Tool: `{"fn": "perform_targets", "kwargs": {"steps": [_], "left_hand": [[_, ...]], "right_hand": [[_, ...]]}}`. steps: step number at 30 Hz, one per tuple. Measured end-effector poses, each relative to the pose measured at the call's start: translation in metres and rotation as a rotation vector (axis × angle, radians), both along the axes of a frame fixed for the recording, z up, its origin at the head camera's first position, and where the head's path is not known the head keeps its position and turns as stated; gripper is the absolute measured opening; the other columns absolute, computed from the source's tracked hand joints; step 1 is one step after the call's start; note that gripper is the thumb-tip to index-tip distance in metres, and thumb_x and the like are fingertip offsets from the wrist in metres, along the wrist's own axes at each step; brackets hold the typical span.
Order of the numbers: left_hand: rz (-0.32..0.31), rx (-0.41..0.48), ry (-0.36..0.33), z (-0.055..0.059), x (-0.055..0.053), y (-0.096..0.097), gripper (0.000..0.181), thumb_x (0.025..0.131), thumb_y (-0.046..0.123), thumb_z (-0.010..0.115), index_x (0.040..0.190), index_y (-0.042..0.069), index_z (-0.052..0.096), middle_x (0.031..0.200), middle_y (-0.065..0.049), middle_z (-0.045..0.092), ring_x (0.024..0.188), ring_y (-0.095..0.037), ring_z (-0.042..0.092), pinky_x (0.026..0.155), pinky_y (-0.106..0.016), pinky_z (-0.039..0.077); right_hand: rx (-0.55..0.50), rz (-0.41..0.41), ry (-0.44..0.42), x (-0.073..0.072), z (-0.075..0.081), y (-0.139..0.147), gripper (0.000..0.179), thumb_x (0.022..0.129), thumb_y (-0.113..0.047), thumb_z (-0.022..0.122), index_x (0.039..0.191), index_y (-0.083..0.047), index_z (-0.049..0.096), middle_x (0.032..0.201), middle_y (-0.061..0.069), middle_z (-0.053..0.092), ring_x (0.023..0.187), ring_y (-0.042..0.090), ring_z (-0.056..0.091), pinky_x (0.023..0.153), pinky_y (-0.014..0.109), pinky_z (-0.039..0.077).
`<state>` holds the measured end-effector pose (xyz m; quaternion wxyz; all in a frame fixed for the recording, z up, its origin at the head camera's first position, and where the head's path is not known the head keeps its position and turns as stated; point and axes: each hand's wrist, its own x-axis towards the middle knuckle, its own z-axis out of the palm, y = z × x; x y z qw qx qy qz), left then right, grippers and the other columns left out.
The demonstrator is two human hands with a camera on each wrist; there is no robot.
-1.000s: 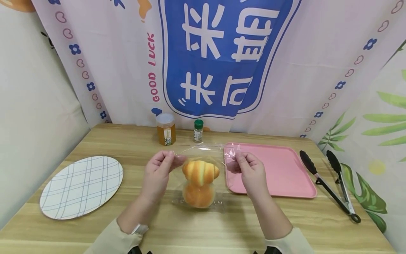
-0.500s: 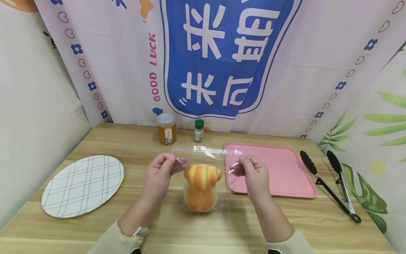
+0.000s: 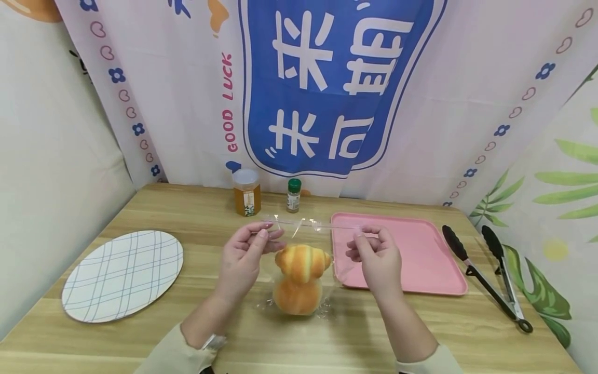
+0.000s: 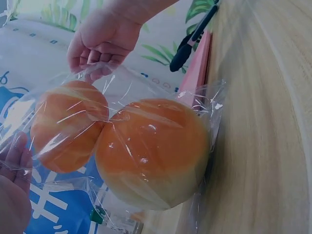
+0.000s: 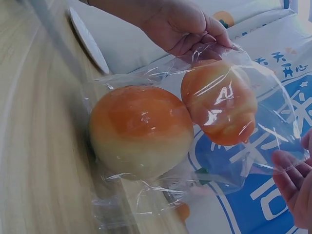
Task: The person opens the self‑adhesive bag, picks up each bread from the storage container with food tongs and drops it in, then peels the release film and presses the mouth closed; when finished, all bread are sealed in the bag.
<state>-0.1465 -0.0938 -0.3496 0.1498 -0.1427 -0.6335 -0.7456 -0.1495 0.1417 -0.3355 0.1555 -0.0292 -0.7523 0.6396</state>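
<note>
A clear zip bag (image 3: pixel 301 224) stands between the two hands, with its strip stretched across the top. Inside it a ridged croissant-shaped roll (image 3: pixel 302 262) rests above a round bun (image 3: pixel 298 297), both golden brown. The left hand (image 3: pixel 245 254) pinches the bag's upper left corner between thumb and fingers. At the upper right corner, the right hand (image 3: pixel 380 262) pinches the film the same way. In the left wrist view the bun (image 4: pixel 151 151) shows large through the film; the bag's bottom is at the tabletop.
A white checked oval plate (image 3: pixel 123 275) lies at left on the wooden table (image 3: pixel 289 348). To the right are a pink tray (image 3: pixel 411 254) and black-tipped tongs (image 3: pixel 454 242). Behind the bag stand a honey-coloured jar (image 3: pixel 247 200) and a small green-capped bottle (image 3: pixel 294 196).
Both hands have shifted their hold, from the film below the strip up to the strip's ends. The bag and breads sit slightly lower and farther right in the head view.
</note>
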Motion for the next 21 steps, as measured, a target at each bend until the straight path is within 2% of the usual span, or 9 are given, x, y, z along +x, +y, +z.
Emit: {"fn": "perform_targets", "kwargs": {"steps": [2,4,7,10,12,13,15,17,21], "left_hand": [[-0.010,-0.016,0.040,0.001,0.000,0.001,0.024,0.102,0.004,0.047,0.116,-0.014,0.055,0.098,0.014,0.073,0.084,-0.009,0.073,0.083,-0.030,0.061],[-0.026,-0.030,0.081,0.001,-0.001,0.002,0.023,0.102,0.003,0.048,0.114,-0.015,0.055,0.100,0.012,0.073,0.087,-0.008,0.073,0.082,-0.030,0.061],[-0.061,-0.046,0.132,0.002,-0.001,0.004,0.022,0.101,0.001,0.048,0.114,-0.016,0.056,0.103,0.000,0.075,0.090,-0.006,0.072,0.082,-0.029,0.061],[-0.104,-0.068,0.169,0.003,0.000,0.007,0.022,0.101,0.000,0.047,0.114,-0.017,0.055,0.105,-0.022,0.072,0.091,-0.004,0.072,0.081,-0.028,0.061],[-0.135,-0.077,0.200,0.004,0.001,0.009,0.022,0.100,-0.002,0.047,0.114,-0.018,0.055,0.106,-0.034,0.066,0.092,-0.004,0.071,0.082,-0.028,0.060],[-0.148,-0.082,0.213,0.005,0.001,0.010,0.022,0.100,-0.002,0.047,0.114,-0.018,0.055,0.106,-0.036,0.065,0.093,-0.003,0.071,0.082,-0.028,0.060],[-0.174,-0.085,0.244,0.005,0.002,0.012,0.021,0.100,-0.004,0.046,0.113,-0.019,0.054,0.106,-0.036,0.065,0.095,-0.003,0.071,0.083,-0.028,0.060],[-0.187,-0.090,0.277,0.006,0.002,0.014,0.020,0.099,-0.006,0.046,0.111,-0.019,0.055,0.104,-0.034,0.065,0.096,-0.003,0.070,0.083,-0.028,0.060],[-0.167,-0.135,0.336,0.006,0.004,0.017,0.016,0.097,-0.009,0.048,0.107,-0.018,0.057,0.099,-0.032,0.067,0.094,0.002,0.068,0.080,-0.025,0.061]], "right_hand": [[0.071,-0.029,0.058,0.001,0.001,0.001,0.022,0.097,-0.011,0.059,0.116,-0.001,0.054,0.094,0.011,0.072,0.077,0.007,0.067,0.073,0.019,0.058],[0.169,-0.065,0.165,0.002,0.003,0.000,0.028,0.095,-0.010,0.062,0.119,0.000,0.054,0.111,0.015,0.068,0.095,0.010,0.065,0.087,0.019,0.055],[0.358,-0.095,0.449,0.001,0.006,-0.005,0.030,0.089,-0.009,0.066,0.117,0.002,0.059,0.123,0.016,0.062,0.114,0.024,0.058,0.103,0.031,0.047],[0.539,-0.051,0.798,-0.003,0.012,-0.017,0.021,0.091,-0.014,0.066,0.105,0.001,0.067,0.116,0.018,0.066,0.111,0.034,0.059,0.100,0.042,0.048],[0.636,0.015,0.982,-0.005,0.019,-0.026,0.020,0.095,-0.019,0.063,0.098,-0.001,0.070,0.104,0.016,0.069,0.100,0.033,0.063,0.092,0.041,0.052],[0.675,0.048,1.051,-0.006,0.022,-0.030,0.022,0.097,-0.022,0.061,0.096,-0.002,0.071,0.100,0.015,0.070,0.095,0.031,0.064,0.088,0.039,0.053],[0.741,0.103,1.139,-0.007,0.028,-0.037,0.026,0.099,-0.025,0.059,0.094,-0.005,0.073,0.095,0.012,0.070,0.089,0.027,0.064,0.081,0.036,0.054],[0.794,0.140,1.183,-0.007,0.033,-0.042,0.025,0.099,-0.025,0.059,0.095,-0.005,0.074,0.092,0.010,0.070,0.086,0.025,0.064,0.078,0.034,0.054],[0.871,0.182,1.200,-0.009,0.040,-0.044,0.024,0.098,-0.025,0.062,0.096,-0.006,0.076,0.090,0.007,0.070,0.085,0.023,0.063,0.078,0.031,0.054]]}}
